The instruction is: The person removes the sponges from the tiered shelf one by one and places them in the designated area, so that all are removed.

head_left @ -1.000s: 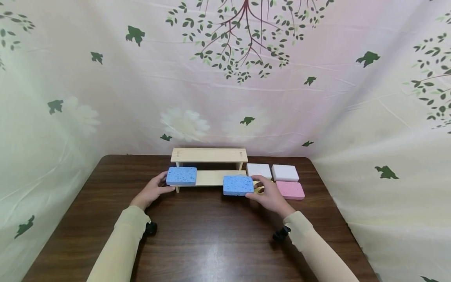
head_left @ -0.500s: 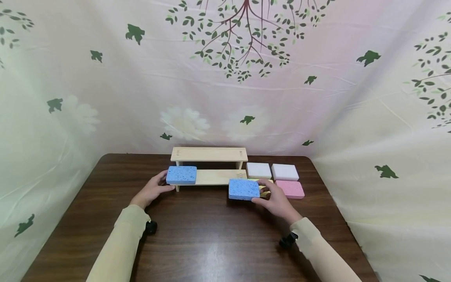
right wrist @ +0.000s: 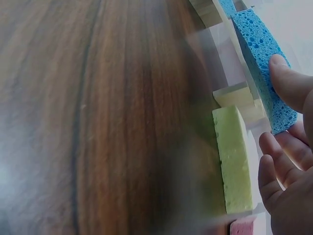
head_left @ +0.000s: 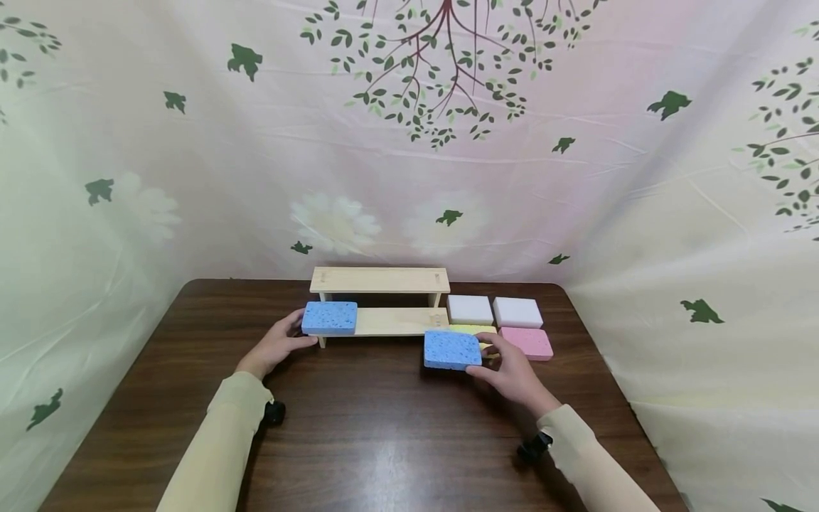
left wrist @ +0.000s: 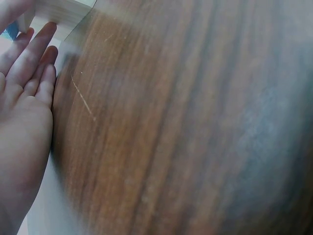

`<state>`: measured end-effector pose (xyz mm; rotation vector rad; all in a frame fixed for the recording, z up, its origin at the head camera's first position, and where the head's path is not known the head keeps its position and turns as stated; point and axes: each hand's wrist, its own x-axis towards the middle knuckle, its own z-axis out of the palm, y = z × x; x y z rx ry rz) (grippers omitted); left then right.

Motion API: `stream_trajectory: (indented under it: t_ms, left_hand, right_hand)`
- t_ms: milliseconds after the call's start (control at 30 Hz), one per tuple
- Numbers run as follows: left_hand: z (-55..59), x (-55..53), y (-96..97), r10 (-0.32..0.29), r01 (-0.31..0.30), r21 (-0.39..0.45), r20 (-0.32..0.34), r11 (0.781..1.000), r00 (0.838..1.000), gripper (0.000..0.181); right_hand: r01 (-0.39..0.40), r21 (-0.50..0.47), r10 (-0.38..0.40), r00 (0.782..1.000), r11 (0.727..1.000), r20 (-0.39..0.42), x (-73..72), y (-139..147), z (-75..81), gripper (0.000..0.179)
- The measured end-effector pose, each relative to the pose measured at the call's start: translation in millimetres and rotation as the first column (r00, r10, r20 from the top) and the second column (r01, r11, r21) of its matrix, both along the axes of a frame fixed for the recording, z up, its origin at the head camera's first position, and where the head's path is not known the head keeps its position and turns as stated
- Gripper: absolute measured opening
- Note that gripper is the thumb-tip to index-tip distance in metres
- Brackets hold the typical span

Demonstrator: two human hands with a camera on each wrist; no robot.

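Note:
Two blue sponges are in the head view. My right hand [head_left: 512, 373] pinches one blue sponge [head_left: 452, 350] by its right end, thumb on one face, fingers at the other. It is held in front of the rack's right end, beside a yellow sponge [head_left: 473, 330]. The other blue sponge [head_left: 329, 318] lies on the left end of the lower shelf of a two-step wooden rack [head_left: 399, 321]. Beside that end is my left hand [head_left: 271, 348]. Its fingers [left wrist: 36, 54] look fairly straight in the left wrist view, close to the wood; firm contact cannot be made out.
White sponges [head_left: 470, 310] and a pink sponge [head_left: 527, 343] lie right of the rack, around the yellow one. The rack's upper shelf [head_left: 380, 279] stands behind the lower one. A dark wooden table [head_left: 371, 427] lies below, with a printed cloth [head_left: 384, 163] around it.
My right hand, with its blue sponge, has moved right and toward me, away from the lower shelf's right end. My left hand and the sponge beside it stay where they were.

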<state>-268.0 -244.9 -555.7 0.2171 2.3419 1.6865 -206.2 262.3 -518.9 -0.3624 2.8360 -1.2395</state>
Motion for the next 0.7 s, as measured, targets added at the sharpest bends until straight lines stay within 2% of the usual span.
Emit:
stream_trajectory:
  t_ms: [700]
  left_hand:
    - [-3.9,-2.8,-2.1,-0.008,0.007,-0.015,-0.021,1.000,1.000,0.090]
  right_hand:
    - [0.017,0.062,-0.015,0.999,0.998,-0.035,19.3,30,-14.0,0.063]
